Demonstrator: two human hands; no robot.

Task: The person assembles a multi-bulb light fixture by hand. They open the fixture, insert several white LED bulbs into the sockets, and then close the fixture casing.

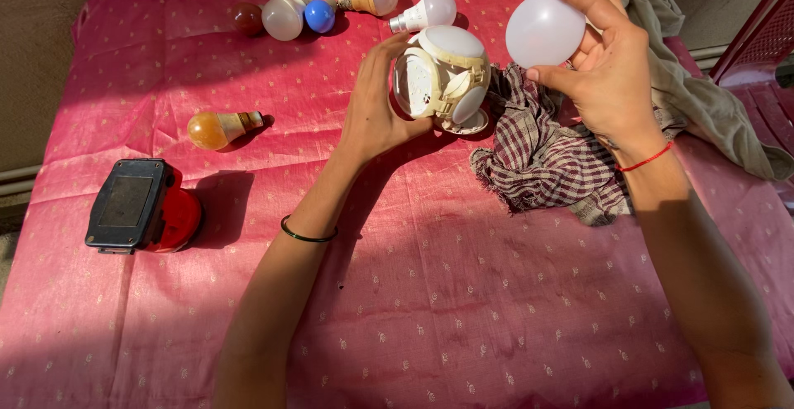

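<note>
Over the pink cloth (pixel 430 293), my left hand (pixel 376 107) grips a white lamp (pixel 442 74); my right hand (pixel 608 70) clasps a white globe (pixel 544 28) above a checked rag (pixel 546 161).

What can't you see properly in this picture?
Head view only:
- The white bulb: its base is hidden by the right hand.
- The folding white lamp: its far side is hidden by its own body, its near edge by the left hand.
- The red chair: cut off by the right edge.
- The dark red bulb: partly behind a white bulb.
</note>
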